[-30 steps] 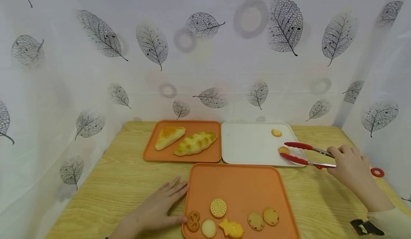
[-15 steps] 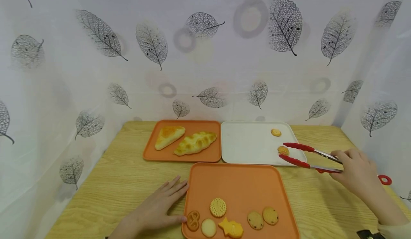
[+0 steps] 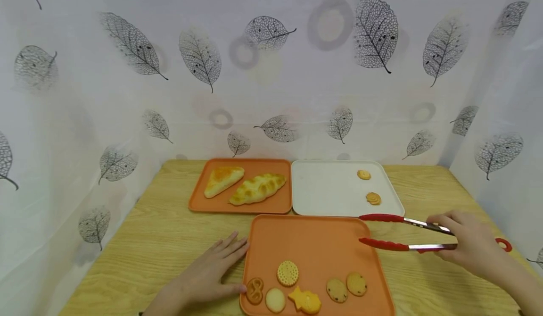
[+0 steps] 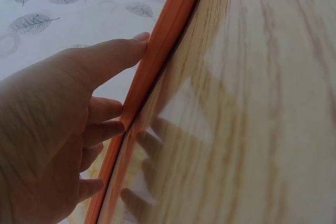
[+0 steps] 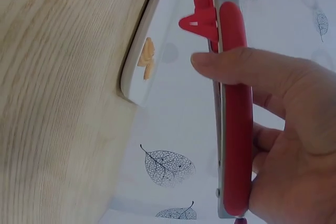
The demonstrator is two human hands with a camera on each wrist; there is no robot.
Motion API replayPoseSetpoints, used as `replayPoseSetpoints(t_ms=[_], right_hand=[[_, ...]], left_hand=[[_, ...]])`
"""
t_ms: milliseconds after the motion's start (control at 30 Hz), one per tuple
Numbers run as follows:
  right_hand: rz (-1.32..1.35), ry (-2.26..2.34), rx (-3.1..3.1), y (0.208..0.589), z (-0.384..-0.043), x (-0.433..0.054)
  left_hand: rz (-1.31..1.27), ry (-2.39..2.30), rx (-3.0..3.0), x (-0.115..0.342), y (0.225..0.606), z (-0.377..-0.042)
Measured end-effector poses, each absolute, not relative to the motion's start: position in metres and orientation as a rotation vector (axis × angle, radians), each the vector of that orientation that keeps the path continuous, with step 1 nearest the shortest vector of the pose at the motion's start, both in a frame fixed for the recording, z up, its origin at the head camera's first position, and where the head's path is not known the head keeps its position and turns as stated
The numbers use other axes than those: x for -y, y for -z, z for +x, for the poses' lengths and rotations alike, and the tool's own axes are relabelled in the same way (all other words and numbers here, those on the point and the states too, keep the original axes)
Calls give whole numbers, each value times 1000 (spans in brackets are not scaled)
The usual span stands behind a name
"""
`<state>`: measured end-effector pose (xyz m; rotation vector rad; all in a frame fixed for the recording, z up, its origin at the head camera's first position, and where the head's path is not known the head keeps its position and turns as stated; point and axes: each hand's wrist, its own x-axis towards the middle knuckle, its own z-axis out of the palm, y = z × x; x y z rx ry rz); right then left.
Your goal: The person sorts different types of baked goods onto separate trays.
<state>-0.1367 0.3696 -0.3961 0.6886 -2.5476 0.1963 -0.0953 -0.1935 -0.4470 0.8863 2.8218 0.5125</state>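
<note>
Right hand (image 3: pixel 471 245) has drawn the tongs (image 3: pixel 430 247) off the swirled cookie (image 3: pixel 373 198) — tips (image 3: pixel 366 242) now seemingly above the large orange tray (image 3: pixel 314 240)

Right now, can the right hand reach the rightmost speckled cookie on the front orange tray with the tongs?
Probably yes: the right hand holds the tongs spread open near the rightmost speckled cookie, and nothing covers it.

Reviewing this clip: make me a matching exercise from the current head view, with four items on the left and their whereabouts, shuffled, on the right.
Things:
1. Tongs
2. Pretzel
3. Braided bread
4. Swirl cookie

Places:
A. Lying on the white tray
B. Lying on the back orange tray
C. Lying on the front orange tray
D. Held in the right hand

Right pairs: 1-D, 2-C, 3-B, 4-A
</note>
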Motion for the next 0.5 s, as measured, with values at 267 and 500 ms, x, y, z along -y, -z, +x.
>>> replayPoseSetpoints(t_ms=[267,500], right_hand=[[820,-237,2542,401,-125,-357],[910,-263,2595,402,-117,-346]], left_hand=[[888,-508,-2817,194,448,-96],[886,-502,-2818,194,448,-96]])
